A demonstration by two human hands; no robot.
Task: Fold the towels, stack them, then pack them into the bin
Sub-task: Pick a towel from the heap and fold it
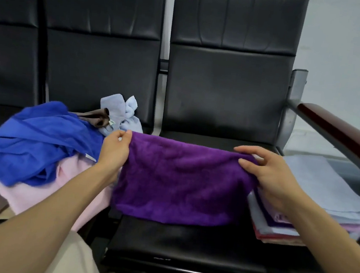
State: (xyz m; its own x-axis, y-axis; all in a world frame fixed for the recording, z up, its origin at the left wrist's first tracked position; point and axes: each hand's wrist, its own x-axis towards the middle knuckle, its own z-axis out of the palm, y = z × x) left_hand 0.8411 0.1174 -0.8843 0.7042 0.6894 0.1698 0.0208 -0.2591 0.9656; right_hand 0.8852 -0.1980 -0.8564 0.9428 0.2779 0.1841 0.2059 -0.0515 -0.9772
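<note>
Towel point(183, 181): held across the seat point(185, 248), long axis left to right.
Left hand point(115, 149): pinches the left corner.
Right hand point(270, 174): pinches the right corner.
Stack point(332, 197): just beside the right hand, the nearer one.

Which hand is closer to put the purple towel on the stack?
Likely right: the right hand pinches the towel beside the stack; the left hand is by the messy heap.

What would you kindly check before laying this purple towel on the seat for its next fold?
1. Left hand pinches the purple towel at its corner: ok.
2. Right hand holds the opposite corner: ok.
3. Towel hangs evenly doubled: cannot tell.
4. Black seat beneath shows bare room: ok.
5. Folded stack sits at the right: ok.
6. Bin in view: not ok.
</note>
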